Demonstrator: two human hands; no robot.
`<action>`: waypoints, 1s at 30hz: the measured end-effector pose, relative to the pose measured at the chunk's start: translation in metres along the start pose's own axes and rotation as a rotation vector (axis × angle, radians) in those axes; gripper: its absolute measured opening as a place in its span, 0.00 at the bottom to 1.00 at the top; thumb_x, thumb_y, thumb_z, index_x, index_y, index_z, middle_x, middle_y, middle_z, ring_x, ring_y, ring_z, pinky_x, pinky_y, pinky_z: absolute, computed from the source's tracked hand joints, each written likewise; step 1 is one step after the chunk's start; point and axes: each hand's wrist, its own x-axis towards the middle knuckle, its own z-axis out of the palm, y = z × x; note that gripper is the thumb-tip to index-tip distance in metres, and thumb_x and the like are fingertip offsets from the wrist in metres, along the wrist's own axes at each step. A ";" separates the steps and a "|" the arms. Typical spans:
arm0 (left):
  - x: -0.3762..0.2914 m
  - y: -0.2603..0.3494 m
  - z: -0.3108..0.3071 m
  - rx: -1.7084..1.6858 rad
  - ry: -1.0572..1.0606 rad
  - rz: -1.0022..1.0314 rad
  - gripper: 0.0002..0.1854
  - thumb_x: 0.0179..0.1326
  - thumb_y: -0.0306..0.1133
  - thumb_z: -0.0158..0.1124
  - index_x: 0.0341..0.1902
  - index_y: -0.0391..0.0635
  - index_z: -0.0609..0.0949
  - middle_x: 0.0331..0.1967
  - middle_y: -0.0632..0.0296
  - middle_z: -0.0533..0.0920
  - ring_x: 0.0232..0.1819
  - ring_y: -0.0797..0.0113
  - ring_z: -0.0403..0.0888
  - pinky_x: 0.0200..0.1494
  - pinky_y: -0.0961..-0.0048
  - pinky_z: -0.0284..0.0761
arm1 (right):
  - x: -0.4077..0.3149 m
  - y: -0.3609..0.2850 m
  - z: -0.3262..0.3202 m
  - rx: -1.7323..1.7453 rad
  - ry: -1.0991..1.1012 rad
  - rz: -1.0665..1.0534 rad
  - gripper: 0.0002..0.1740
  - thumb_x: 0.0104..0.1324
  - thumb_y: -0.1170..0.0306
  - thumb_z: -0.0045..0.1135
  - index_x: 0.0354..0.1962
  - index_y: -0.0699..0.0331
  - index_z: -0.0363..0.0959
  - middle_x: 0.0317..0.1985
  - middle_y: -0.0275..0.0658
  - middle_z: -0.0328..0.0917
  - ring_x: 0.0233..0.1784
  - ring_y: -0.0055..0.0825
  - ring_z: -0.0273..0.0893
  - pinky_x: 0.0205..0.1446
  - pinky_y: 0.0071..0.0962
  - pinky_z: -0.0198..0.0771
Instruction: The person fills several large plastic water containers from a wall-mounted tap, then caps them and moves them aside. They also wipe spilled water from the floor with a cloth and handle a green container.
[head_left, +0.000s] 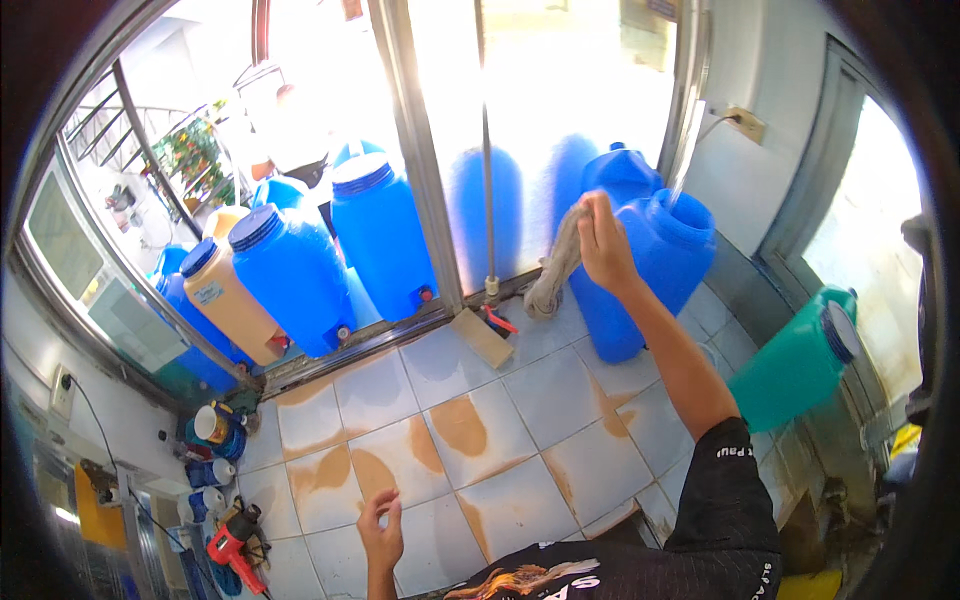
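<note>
My right hand (606, 247) grips a wrung grey-beige cloth (556, 274), which hangs down to the left of the hand. Just behind it stands a large blue plastic water container (679, 262) with no cap on its wide mouth, and a pipe reaches down into that mouth. Another blue container (622, 174) with a handle stands behind. My left hand (384, 525) is held low over the tiled floor (390, 517), fingers curled and apart, with nothing in it.
Capped blue containers (289, 281) and a beige one (229, 300) line the doorway at left. A green container (795, 367) leans at right. A red heat gun (234, 544) lies lower left. A tap with a red handle (501, 321) is near the door post. Floor tiles show brown patches.
</note>
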 end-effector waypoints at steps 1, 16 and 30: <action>0.014 0.015 0.014 -0.036 -0.049 0.035 0.11 0.69 0.25 0.65 0.52 0.34 0.84 0.46 0.53 0.88 0.50 0.64 0.86 0.53 0.68 0.82 | 0.017 -0.024 -0.015 0.023 -0.011 0.024 0.12 0.77 0.67 0.45 0.51 0.67 0.66 0.39 0.59 0.78 0.47 0.63 0.79 0.50 0.52 0.72; 0.057 0.111 0.192 -0.286 -0.875 0.030 0.31 0.72 0.40 0.65 0.72 0.33 0.71 0.63 0.50 0.82 0.66 0.60 0.78 0.68 0.66 0.71 | 0.032 -0.228 -0.099 0.135 -0.247 0.002 0.17 0.80 0.62 0.46 0.53 0.69 0.72 0.47 0.43 0.82 0.55 0.28 0.78 0.63 0.33 0.72; 0.037 0.102 0.127 -1.682 -0.868 -0.250 0.32 0.54 0.40 0.59 0.61 0.31 0.79 0.58 0.41 0.84 0.57 0.44 0.85 0.63 0.47 0.80 | -0.118 -0.103 -0.051 0.055 -1.092 0.536 0.65 0.73 0.26 0.06 0.36 0.71 0.88 0.41 0.50 0.89 0.51 0.46 0.85 0.68 0.40 0.72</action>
